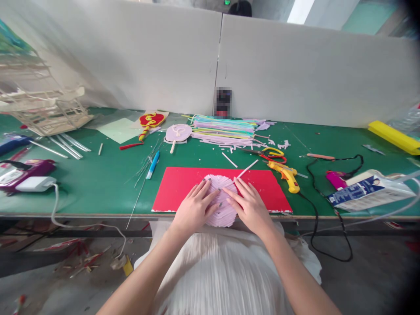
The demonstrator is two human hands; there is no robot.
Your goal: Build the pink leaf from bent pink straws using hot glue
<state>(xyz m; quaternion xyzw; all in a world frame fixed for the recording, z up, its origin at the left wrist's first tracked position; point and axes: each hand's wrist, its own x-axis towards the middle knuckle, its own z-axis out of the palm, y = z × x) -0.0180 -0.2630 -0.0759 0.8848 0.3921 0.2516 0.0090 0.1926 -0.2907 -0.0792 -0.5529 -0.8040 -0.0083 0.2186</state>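
A round lilac piece (220, 217), made of ribbed strips laid side by side, lies over the front edge of a red board (183, 183). My left hand (195, 208) rests on its left side, with fingers spread flat. On the right side lies my right hand (251, 205), its fingers stretched out and apart. A loose lilac strip (248, 168), which looks like a pipe cleaner, slants away from the right fingertips; whether they touch it is unclear. Part of the round piece is hidden under both hands.
Behind the board are bundled pastel pipe cleaners (226, 131), a lilac fan-shaped piece (178, 132) and a red-and-yellow one (151, 120). Scissors (272, 154) and a yellow glue gun (287, 175) with a trailing black cord lie right. A blue pen-like tool (153, 164) is left.
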